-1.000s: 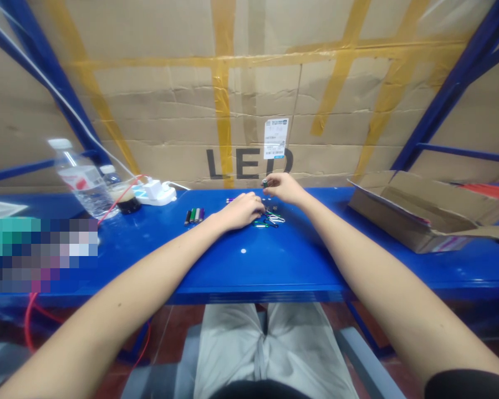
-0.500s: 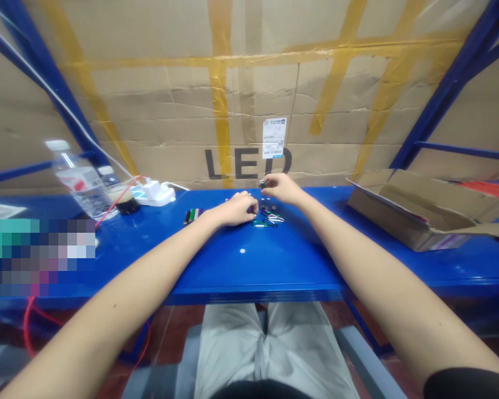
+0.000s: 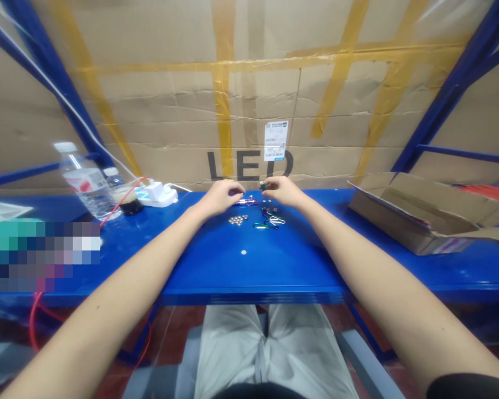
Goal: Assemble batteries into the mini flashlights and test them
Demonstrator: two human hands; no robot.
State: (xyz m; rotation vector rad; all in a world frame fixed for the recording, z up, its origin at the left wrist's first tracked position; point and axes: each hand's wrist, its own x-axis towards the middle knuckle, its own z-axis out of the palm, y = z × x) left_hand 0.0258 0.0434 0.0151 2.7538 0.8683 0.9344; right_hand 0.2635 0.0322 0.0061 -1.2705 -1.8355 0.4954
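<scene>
My right hand [image 3: 281, 189] is raised over the back of the blue table, thumb and fingers pinching a small dark green cylinder [image 3: 262, 185] with a silvery end. Left of it, my left hand [image 3: 222, 197] has its fingers curled; whatever is between the fingertips is too small to make out. Just under those fingertips lies a purple carabiner [image 3: 247, 203]. A cluster of small round silvery pieces [image 3: 237, 220] sits nearer me. To their right are green and silver carabiners [image 3: 270, 221], with a few small metal parts [image 3: 270, 209] behind them.
One white round piece [image 3: 243, 252] lies near the table's [image 3: 291, 266] front. An open cardboard box [image 3: 416, 216] stands at right. At left are a water bottle [image 3: 85, 180], a smaller bottle with dark liquid [image 3: 127, 197] and a white power strip [image 3: 158, 194] with cables.
My left hand has moved back and left, uncovering the silvery pieces and the purple carabiner. Its forearm now hides the row of coloured cylinders. My right hand keeps the green cylinder, nearly in place.
</scene>
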